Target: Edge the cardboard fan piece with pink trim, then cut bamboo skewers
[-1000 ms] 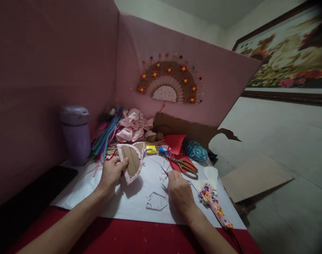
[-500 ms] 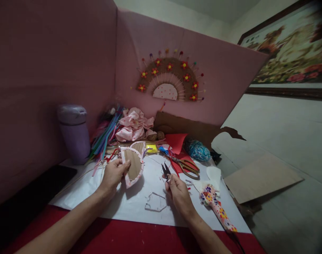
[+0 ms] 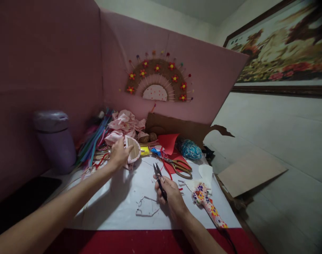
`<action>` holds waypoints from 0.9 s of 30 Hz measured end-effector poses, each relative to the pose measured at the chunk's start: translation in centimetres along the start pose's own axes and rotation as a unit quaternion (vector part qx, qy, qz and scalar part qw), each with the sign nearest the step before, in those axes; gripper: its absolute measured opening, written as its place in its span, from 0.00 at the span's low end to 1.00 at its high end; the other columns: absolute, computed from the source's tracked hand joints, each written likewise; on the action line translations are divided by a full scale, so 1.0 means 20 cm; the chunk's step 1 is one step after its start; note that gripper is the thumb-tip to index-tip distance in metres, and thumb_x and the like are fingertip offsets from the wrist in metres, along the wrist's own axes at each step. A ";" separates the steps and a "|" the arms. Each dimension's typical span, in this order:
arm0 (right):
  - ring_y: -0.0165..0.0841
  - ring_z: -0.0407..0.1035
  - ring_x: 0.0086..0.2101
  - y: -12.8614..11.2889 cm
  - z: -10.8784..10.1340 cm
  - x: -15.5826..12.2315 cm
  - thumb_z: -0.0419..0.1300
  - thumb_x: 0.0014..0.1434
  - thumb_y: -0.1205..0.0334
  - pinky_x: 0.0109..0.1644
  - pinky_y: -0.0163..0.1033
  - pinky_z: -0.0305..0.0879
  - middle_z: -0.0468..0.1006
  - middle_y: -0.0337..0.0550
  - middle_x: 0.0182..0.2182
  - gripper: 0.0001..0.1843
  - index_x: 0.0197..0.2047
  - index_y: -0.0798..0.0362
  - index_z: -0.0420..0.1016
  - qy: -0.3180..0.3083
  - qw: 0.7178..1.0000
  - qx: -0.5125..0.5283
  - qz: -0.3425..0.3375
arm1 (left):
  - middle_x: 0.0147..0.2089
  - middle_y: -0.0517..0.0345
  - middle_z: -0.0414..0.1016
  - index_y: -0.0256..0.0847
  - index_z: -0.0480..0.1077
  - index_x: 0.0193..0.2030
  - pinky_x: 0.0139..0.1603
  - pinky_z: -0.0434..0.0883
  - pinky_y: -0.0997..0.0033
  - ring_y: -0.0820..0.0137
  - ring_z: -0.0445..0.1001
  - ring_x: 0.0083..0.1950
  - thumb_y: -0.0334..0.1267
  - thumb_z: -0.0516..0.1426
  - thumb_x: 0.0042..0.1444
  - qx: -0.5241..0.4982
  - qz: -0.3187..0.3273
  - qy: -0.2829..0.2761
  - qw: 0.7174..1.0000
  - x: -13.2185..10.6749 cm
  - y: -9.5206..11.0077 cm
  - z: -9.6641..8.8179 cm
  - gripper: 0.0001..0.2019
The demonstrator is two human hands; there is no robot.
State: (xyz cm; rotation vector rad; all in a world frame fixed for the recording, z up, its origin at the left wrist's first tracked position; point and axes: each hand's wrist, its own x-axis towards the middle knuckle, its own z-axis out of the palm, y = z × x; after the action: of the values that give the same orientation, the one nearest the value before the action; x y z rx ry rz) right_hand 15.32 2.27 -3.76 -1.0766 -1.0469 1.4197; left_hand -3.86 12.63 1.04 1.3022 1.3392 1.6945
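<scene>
My left hand point(image 3: 119, 155) is closed on a half-round cardboard piece point(image 3: 135, 149) edged with pink-and-white fabric, held above the back of the white tabletop sheet. Its plain brown side faces me. In my right hand point(image 3: 170, 193) are black thread snips point(image 3: 160, 181), blades pointing up and away over the middle of the sheet. Just left of that hand lies a thin bent wire frame point(image 3: 147, 213). Scissors with brown handles point(image 3: 181, 167) rest beyond the snips, on red sheets point(image 3: 168, 141). To the right lies a flower-patterned glue gun point(image 3: 209, 204) with a dark cord.
At the left stand a purple tumbler point(image 3: 56, 144) and a heap of colourful pipe cleaners point(image 3: 93, 143). Crumpled pink fabric point(image 3: 125, 121), brown cardboard point(image 3: 174, 125) and blue yarn point(image 3: 190, 149) line the back. A flowered half-round decoration point(image 3: 157, 67) hangs on the pink board.
My left hand has carried the half-round piece forward and away from me, towards the pink fabric. The snips now show more of their length in my right hand. The view has turned slightly right.
</scene>
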 end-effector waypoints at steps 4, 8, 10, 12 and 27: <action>0.28 0.61 0.24 0.02 -0.02 0.01 0.50 0.59 0.56 0.25 0.31 0.61 0.67 0.40 0.26 0.15 0.40 0.56 0.73 0.035 0.978 -0.173 -0.113 | 0.36 0.49 0.76 0.39 0.73 0.32 0.39 0.64 0.65 0.61 0.70 0.39 0.42 0.59 0.44 0.135 0.118 -0.118 0.977 -0.21 0.00 0.08 0.10; 0.36 0.64 0.41 0.04 -0.03 0.01 0.48 0.57 0.68 0.48 0.42 0.64 0.69 0.48 0.39 0.21 0.53 0.53 0.68 0.065 0.892 -0.365 -0.258 | 0.20 0.57 0.71 0.37 0.70 0.23 0.23 0.60 0.72 0.70 0.65 0.20 0.49 0.51 0.52 0.121 -0.068 -0.384 0.913 -0.46 0.00 0.16 0.18; 0.37 0.65 0.41 0.05 -0.04 0.00 0.46 0.57 0.71 0.48 0.43 0.64 0.68 0.48 0.39 0.26 0.58 0.53 0.63 0.053 0.868 -0.411 -0.274 | 0.17 0.62 0.67 0.37 0.67 0.21 0.21 0.57 0.75 0.74 0.62 0.17 0.46 0.53 0.49 0.090 -0.100 -0.388 0.912 -0.52 0.00 0.18 0.15; 0.37 0.65 0.41 0.05 -0.04 0.00 0.45 0.59 0.71 0.47 0.42 0.65 0.68 0.49 0.39 0.26 0.60 0.54 0.60 0.040 0.855 -0.436 -0.278 | 0.15 0.65 0.64 0.38 0.64 0.20 0.20 0.56 0.76 0.76 0.58 0.16 0.44 0.53 0.49 0.069 -0.108 -0.351 0.928 -0.53 0.01 0.18 0.13; 0.41 0.68 0.42 -0.29 -0.32 0.20 0.50 0.56 0.74 0.42 0.40 0.62 0.75 0.52 0.39 0.15 0.43 0.55 0.73 0.187 0.603 -0.770 -0.088 | 0.19 0.63 0.65 0.39 0.63 0.21 0.29 0.58 0.73 0.74 0.63 0.23 0.44 0.48 0.59 0.211 0.086 -0.242 0.943 -0.54 -0.05 -0.05 0.18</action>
State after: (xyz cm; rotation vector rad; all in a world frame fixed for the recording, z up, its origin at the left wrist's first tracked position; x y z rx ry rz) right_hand 22.47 7.20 0.10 -2.1799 -1.9555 -0.3204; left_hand -1.24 2.97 -3.40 1.9764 1.3496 1.1004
